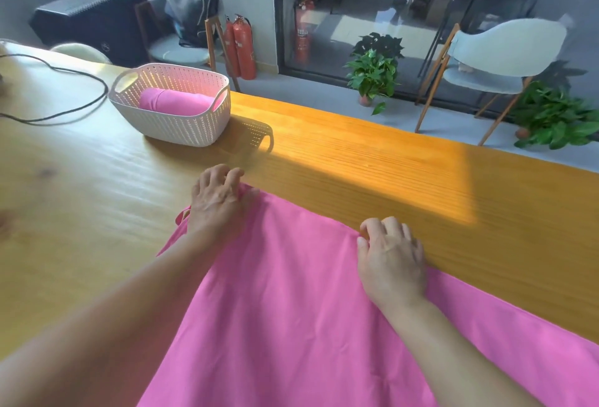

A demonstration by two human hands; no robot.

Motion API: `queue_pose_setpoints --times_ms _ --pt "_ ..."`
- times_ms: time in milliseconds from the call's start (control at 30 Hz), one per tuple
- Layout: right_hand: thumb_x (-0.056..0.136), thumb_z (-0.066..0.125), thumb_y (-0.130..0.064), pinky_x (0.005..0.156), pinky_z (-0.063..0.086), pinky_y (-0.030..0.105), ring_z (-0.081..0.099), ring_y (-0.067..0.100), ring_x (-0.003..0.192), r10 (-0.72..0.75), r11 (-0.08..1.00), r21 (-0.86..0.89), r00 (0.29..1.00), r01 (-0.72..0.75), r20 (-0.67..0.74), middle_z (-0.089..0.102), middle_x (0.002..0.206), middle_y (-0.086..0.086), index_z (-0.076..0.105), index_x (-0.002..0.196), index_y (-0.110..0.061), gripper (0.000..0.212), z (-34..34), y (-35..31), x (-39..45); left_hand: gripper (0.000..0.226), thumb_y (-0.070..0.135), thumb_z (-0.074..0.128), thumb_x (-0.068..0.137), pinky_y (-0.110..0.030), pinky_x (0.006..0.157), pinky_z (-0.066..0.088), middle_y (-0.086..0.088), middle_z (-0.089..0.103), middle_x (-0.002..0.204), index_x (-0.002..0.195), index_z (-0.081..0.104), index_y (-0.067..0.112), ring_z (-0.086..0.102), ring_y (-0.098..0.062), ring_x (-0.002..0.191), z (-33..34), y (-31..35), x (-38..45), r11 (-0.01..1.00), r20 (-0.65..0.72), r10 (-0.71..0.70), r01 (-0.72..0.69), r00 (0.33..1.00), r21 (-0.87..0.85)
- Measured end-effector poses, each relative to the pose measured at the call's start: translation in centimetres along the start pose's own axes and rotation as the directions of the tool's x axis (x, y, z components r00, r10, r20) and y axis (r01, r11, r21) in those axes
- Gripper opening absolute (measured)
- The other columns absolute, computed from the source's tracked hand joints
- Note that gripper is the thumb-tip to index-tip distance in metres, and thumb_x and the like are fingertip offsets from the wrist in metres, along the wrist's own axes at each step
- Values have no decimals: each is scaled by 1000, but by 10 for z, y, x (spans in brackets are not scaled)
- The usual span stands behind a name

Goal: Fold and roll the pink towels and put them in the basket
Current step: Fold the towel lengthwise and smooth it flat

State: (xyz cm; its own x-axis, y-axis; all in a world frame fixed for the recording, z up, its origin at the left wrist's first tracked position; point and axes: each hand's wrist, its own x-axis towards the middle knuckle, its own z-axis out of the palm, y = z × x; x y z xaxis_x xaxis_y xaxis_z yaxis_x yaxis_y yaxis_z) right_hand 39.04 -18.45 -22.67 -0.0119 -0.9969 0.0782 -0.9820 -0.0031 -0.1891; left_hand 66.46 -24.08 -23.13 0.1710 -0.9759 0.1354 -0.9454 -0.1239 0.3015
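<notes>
Black cable (81,82), chairs, potted plants (372,72)

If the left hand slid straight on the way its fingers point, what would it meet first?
Bare table first; the left hand points up and slightly right, so it probably passes right of the basket, though depth is unclear.

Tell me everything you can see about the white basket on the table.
The basket is off-white, plastic-looking, oval, with perforated woven-pattern walls and two cut-out handles. It stands upright on the wooden table, at its far side, left of the hands, and casts a dotted shadow to its right. One rolled pink towel lies inside. Neither hand touches it.
</notes>
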Motion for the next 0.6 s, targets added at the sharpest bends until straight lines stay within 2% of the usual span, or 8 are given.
queue_pose_setpoints --times_ms 100,167,200,267,333,400,500,600 --pt "89 62 -21 86 46 46 55 31 99 -160 982 87 980 170 -114 58 107 6 65 105 -18 17 0 -31 4 57 55 44 92 -39 109 26 -6 37 140 139 40 24 32 -28 129 -11 -20 -19 973 29 -230 229 973 23" --pt "92 59 -20 99 44 46 54 31 115 -319 933 142 943 330 -95 58 123 8 66 116 -17 25 4 -61 8 59 59 41 92 -40 104 31 -8 40 133 137 43 21 36 -28 125 -20 -33 -35 932 54 -350 342 935 116" --pt "96 55 -22 109 36 45 48 30 127 -395 901 174 917 398 -51 54 135 8 63 125 -18 31 7 -77 9 59 62 40 91 -41 102 32 -9 42 129 132 47 20 38 -29 123 -25 -38 -44 914 59 -388 376 920 152" --pt "104 39 -31 122 8 36 21 21 148 -502 848 243 861 471 80 30 159 4 42 147 -25 45 18 -106 13 61 66 38 90 -40 98 34 -9 47 123 123 53 18 41 -29 120 -32 -47 -59 884 86 -441 415 894 213" --pt "106 25 -40 120 -11 29 -3 12 152 -528 841 257 825 476 201 4 166 -4 18 157 -30 52 31 -125 15 58 66 40 90 -40 96 36 -8 51 121 119 53 17 45 -28 120 -38 -51 -69 866 159 -480 437 863 244" --pt "106 18 -45 118 -17 30 -12 10 151 -513 857 217 817 468 264 -7 166 -5 6 158 -32 55 44 -134 15 48 58 45 91 -39 95 39 -9 53 122 115 56 18 48 -30 119 -41 -51 -72 871 233 -484 441 843 214" --pt "105 17 -49 119 -17 29 -10 9 151 -507 861 189 828 472 239 -5 166 -6 7 158 -32 56 52 -141 17 27 45 45 96 -36 80 38 -13 60 113 96 52 19 55 -33 107 -46 -55 -66 883 218 -469 461 856 90" --pt "105 19 -52 120 -15 29 -10 8 151 -526 848 234 810 476 259 -2 166 -8 10 158 -33 57 52 -147 23 25 45 45 96 -34 73 35 -12 61 100 85 43 22 51 -30 86 -50 -64 -63 888 161 -459 451 874 85"
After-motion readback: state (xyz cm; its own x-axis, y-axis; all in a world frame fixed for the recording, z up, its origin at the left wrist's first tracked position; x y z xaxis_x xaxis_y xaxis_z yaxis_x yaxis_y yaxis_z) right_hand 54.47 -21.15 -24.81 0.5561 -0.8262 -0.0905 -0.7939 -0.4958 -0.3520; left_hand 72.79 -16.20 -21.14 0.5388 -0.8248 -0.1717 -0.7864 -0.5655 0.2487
